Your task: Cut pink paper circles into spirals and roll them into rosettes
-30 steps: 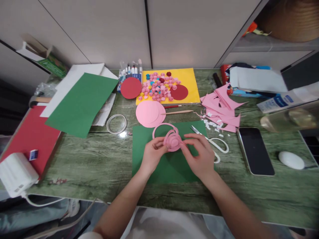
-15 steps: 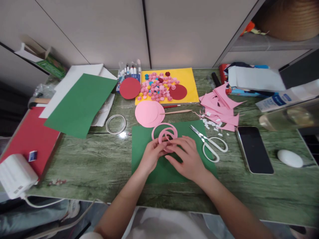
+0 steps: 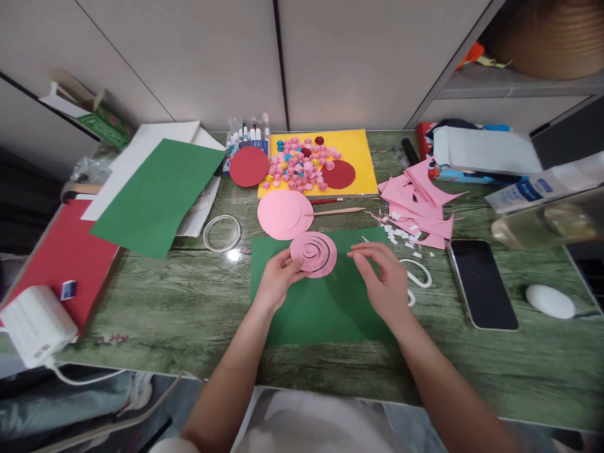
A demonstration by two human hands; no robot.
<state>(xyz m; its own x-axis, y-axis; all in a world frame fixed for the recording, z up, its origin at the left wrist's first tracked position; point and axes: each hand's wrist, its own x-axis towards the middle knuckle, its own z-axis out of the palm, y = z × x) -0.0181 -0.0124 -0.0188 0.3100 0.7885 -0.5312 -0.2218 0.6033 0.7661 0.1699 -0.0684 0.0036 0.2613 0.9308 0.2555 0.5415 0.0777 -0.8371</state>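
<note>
My left hand pinches the left edge of a pink paper spiral, a disc cut in a coil that lies nearly flat in the grip. The spiral is held over a green sheet. To its right, my right hand is empty, fingers bent and slightly apart from the thumb. Beneath and beside that hand lie white-handled scissors, their blades mostly hidden by it. Just beyond the spiral are pink paper circles and a pointed wooden stick.
Small rolled paper flowers cover part of a yellow sheet at the back. Pink paper scraps and a phone lie on the right. A tape roll, a loose green sheet and a white charger are on the left.
The loose coils have come together into a flat disc in my left hand. My right hand has let go of the paper and moved right, over the scissors.
</note>
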